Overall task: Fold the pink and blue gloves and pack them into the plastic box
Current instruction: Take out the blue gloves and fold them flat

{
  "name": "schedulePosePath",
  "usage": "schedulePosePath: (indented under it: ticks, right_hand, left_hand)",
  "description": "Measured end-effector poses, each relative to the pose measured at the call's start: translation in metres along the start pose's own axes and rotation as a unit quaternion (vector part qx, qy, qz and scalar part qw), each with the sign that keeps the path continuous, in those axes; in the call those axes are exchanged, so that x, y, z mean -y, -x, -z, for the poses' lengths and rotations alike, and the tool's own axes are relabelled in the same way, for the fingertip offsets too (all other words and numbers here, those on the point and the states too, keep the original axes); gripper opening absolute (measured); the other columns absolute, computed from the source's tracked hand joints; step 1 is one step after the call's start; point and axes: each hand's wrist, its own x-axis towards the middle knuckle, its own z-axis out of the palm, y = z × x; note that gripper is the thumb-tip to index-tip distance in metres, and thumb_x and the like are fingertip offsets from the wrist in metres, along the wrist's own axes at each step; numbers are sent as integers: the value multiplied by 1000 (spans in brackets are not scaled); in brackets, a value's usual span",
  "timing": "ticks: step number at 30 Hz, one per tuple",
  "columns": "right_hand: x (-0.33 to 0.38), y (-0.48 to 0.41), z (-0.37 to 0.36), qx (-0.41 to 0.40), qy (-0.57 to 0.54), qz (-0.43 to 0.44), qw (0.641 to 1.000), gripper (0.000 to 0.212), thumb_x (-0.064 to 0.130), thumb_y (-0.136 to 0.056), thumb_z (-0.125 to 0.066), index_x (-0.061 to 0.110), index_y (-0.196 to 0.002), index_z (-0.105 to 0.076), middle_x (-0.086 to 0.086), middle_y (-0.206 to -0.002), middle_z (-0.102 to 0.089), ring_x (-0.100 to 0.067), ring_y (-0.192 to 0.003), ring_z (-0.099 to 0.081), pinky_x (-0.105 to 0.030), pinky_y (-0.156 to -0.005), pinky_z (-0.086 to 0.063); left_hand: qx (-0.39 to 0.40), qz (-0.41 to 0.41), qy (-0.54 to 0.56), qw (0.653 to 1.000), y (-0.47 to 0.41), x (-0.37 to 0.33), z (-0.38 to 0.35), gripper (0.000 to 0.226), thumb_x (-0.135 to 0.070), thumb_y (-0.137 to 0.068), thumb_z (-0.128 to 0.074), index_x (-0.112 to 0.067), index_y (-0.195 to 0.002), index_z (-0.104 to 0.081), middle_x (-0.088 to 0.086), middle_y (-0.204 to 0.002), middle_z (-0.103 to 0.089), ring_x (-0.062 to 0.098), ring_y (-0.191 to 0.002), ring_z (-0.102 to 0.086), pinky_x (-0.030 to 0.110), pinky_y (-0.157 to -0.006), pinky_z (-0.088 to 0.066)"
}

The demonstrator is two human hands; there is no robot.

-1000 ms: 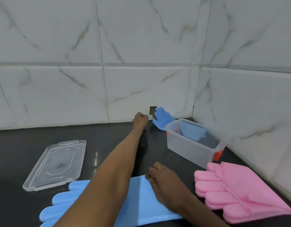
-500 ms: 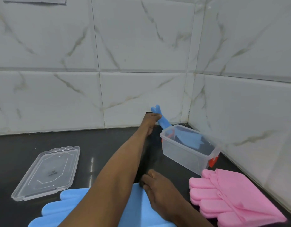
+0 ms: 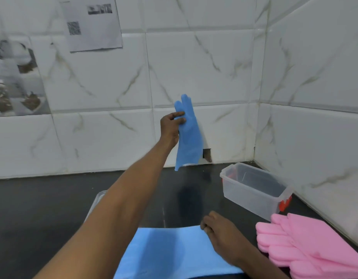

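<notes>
Home kitchen corner, marble-look wall tiles [image 3: 204, 63], dark countertop [image 3: 33, 208]

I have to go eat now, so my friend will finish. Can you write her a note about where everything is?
Left hand: up in the air, fingers pinching one blue glove, which hangs unfolded.
Right hand: resting on the second blue glove, flat on the counter.
Pink gloves: stacked right of it.
Plastic box: open, no gloves inside.
Done: nothing packed.
Left: fold the blue gloves, pack all.
</notes>
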Motion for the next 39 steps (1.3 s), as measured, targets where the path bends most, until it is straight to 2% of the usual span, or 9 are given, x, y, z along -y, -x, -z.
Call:
schedulePosePath:
  ticks: [8,11,14,20,25,29,34,37,39]
  right_hand:
    - [13,-1,25,32,-116,-95,988,11,36,-92,-56,27,-95,-61,11,-95,-63,-3,-83,-59,-27,-80,-52]
    - [32,-21,52,-62,-297,-193,933,60,62,-82,-61,23,-127,-53,11,-120,-56,-12,-112,-57,-30,-95,-47]
    - [46,-52,81,-80,-540,-163,822,99,72,-67,-71,17,-143,-40,4,-143,-50,-17,-130,-49,-48,-112,-36]
    - [81,-86,146,-128,-635,-93,756,44,11,-76,-77,-1,-116,-65,-16,-117,-69,-37,-110,-64,-56,-99,-48]
    - [84,-91,163,-165,-580,-107,791,28,1,-78,-76,9,-103,-69,-8,-100,-72,-30,-93,-69,-44,-83,-57]
    - [88,-92,167,-170,-549,-86,813,25,2,-80,-74,14,-101,-70,-7,-102,-72,-26,-92,-70,-39,-77,-58]
    - [106,-104,174,-219,-430,-52,874,15,9,-72,-71,-1,-81,-65,-5,-79,-64,-18,-74,-60,-34,-70,-50]
    - [123,-105,174,-229,-300,-28,926,14,13,-70,-67,2,-70,-59,-1,-65,-54,-13,-63,-49,-29,-61,-41]
    - [141,-97,168,-240,-208,8,948,16,11,-74,-61,9,-61,-53,-1,-58,-48,-14,-56,-44,-28,-56,-37]
  left_hand:
    - [160,9,-12,987,58,-85,34,68,15,-78,-65,-25,-132,-52,19,-125,-63,31,-104,-67,44,-86,-57]
    - [187,23,-22,982,75,-99,38,80,14,-80,-65,-27,-145,-41,16,-130,-60,29,-108,-66,42,-89,-56]
    - [200,35,-25,979,94,-101,40,74,13,-81,-65,-20,-144,-43,17,-124,-63,31,-106,-66,44,-95,-54]
    - [239,53,-25,969,118,-95,53,55,7,-83,-66,-3,-135,-53,23,-131,-60,35,-114,-62,45,-99,-51]
    - [176,62,-127,974,122,-114,65,34,0,-91,-62,4,-124,-61,17,-118,-68,30,-108,-67,35,-82,-59]
    - [152,46,-137,978,130,-126,60,34,-2,-89,-66,0,-122,-63,13,-114,-70,28,-106,-68,40,-90,-57]
    - [-67,135,-287,946,170,-115,52,81,-51,-91,-59,-2,-148,-30,18,-146,-44,40,-127,-52,47,-96,-48]
    - [42,385,-1,922,205,-110,50,111,-80,-84,-30,-2,-153,9,32,-158,-3,57,-139,-21,65,-101,-35]
    - [89,471,211,852,214,-100,56,130,-92,-71,-19,7,-149,14,42,-151,-8,64,-135,-18,71,-105,-20]
